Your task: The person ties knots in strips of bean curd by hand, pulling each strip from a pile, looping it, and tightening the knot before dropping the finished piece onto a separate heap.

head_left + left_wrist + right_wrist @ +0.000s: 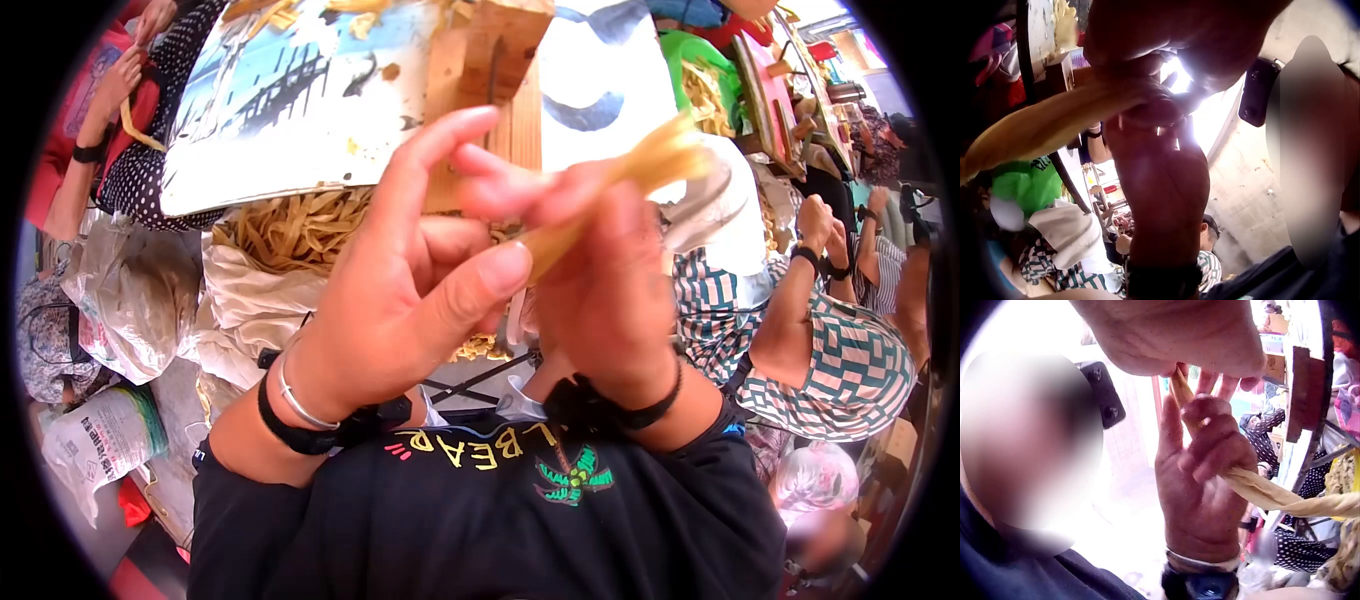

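You're holding the pale yellow strip (pixel 655 160) up in front of your chest, between both hands, on the near side of the desk (pixel 220 150). It's looking light and pliable, bending easily and probably tearing if you're pulling hard (whether it's slippery, the views aren't telling). The spot for taking hold is likely the narrow, gathered part by your fingertips, with a soft pinch; the loose length is trailing away, twisting on itself in the right wrist view.

Now the hands: your left hand (pixel 385 290) is angling inward, its thumb reaching across to the strip, its index finger pointing up, the other fingers curling. Your right hand (pixel 615 300) is rising opposite, fingers close to the left ones, blurring in the head view. Both grips are grasping the strip, left and right nearly touching.
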`<state>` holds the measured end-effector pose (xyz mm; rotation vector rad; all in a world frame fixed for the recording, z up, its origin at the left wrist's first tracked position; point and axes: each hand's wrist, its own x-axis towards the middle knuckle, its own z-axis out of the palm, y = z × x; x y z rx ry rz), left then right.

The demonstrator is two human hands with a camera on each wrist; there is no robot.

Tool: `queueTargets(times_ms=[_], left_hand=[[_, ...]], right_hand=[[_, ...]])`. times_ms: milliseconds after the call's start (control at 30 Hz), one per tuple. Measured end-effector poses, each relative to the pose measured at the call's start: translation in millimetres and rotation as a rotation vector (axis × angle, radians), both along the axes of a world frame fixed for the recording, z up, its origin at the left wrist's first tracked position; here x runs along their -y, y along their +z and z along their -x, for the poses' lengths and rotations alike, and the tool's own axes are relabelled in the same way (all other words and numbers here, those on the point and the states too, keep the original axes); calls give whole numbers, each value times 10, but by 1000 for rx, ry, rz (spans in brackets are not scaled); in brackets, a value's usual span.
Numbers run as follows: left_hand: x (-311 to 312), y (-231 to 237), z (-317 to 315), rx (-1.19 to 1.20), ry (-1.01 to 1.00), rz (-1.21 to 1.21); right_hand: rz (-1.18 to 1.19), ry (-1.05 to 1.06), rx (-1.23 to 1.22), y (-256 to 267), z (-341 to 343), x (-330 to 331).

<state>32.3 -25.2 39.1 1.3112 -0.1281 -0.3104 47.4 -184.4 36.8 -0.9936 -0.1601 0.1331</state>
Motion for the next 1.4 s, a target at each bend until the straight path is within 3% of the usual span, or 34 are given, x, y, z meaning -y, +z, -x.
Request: queueTargets(times_ms=[67,100,167,200,233,300,333,367,400,433,467,500,567,667,767,833,867,967,1033,1100,1133,1200,1267,1367,1400], left_hand=[[-129,60,-55,-5,-78,-190],[-224,10,-129,19,-7,-253],[-384,-19,-195,47,99,-284],[-368,-24,-175,159,93,-311],[-333,-34,-130,270,84,-338],[-271,-20,-114,577,20,-448],[-186,19,-83,568,-85,-428],[-95,-29,-108,682,-163,-456],[-3,-76,-132,798,-237,-473],[23,-75,-126,738,-309,-473],[27,-191,-182,838,-176,-426],[-53,-182,-197,754,-102,-405],[-212,-95,-172,545,46,-345],[-249,-29,-66,591,-90,-443],[-164,-84,28,555,8,-418],[-130,-35,72,607,50,-411],[-128,5,57,697,-41,-318],[-144,-107,35,666,28,-322],[-67,-238,42,454,-5,-152],[60,-251,77,360,-73,-91],[41,-261,65,402,-114,-171],[7,-235,49,266,-123,-49],[18,-236,50,154,-104,75],[15,-89,74,-23,-74,65],[103,-92,140,21,-51,55]], right_hand=[[-310,90,-89,0,-120,182],[-442,271,4,-17,-265,454],[71,30,23,26,-333,694],[437,-158,50,44,-310,620],[763,28,254,42,-238,575],[1185,543,520,4,-108,425],[1109,916,498,-127,1,340],[1022,1058,605,-199,110,233],[896,998,740,-303,242,176],[724,1024,647,-245,269,145],[655,1104,453,-129,166,127],[586,1173,261,-40,60,116],[490,984,139,-228,59,203],[404,804,-136,26,20,291],[405,473,-73,-113,75,225],[260,404,-121,-124,80,198],[259,322,-44,-124,101,181],[226,252,68,-127,98,274],[206,250,97,-144,117,340],[196,235,121,-163,184,365],[193,254,130,-145,204,367],[212,268,176,-125,223,355],[286,251,317,-204,199,363],[567,115,686,-261,135,421],[660,57,784,-258,156,456]])
